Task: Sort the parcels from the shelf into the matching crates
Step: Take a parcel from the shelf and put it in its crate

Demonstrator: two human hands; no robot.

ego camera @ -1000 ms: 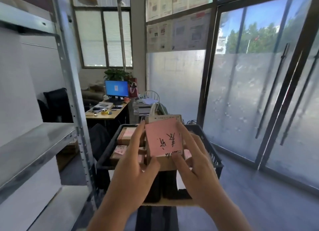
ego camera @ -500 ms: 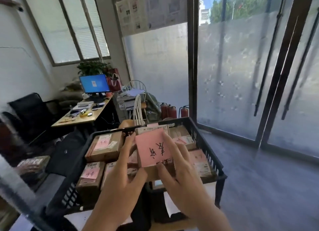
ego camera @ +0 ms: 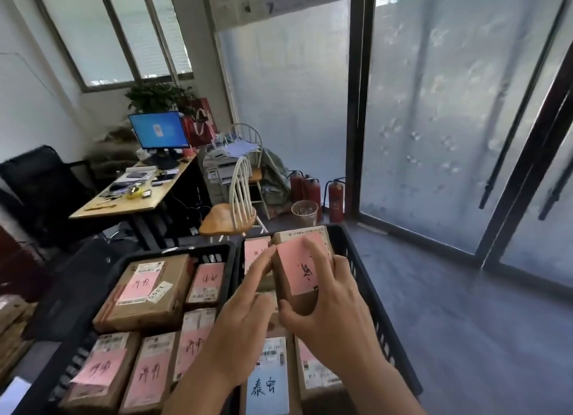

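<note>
Both hands hold one small brown parcel (ego camera: 299, 272) above the right crate (ego camera: 366, 278). On the parcel's left side lies the left hand (ego camera: 245, 318), its fingers stretched along the edge. From the right, the right hand (ego camera: 328, 309) grips the parcel: its thumb presses the near lower corner and its fingers lie over the pink label (ego camera: 300, 266), which carries black handwriting. The parcel is tilted, with its label face turned up toward the camera, and it sits over other parcels in that crate.

Just beside it, the left crate (ego camera: 173, 256) touches the right one, and several brown parcels with pink labels lie flat in it. One white card (ego camera: 266, 390) with two dark characters stands at the near end of the right crate, partly hidden by the left forearm. I cannot read the writing on the held parcel, because the fingers cover part of it.

Behind the crates stand a wooden chair (ego camera: 235, 210) and a bench (ego camera: 136, 194) with a monitor (ego camera: 158, 131).
</note>
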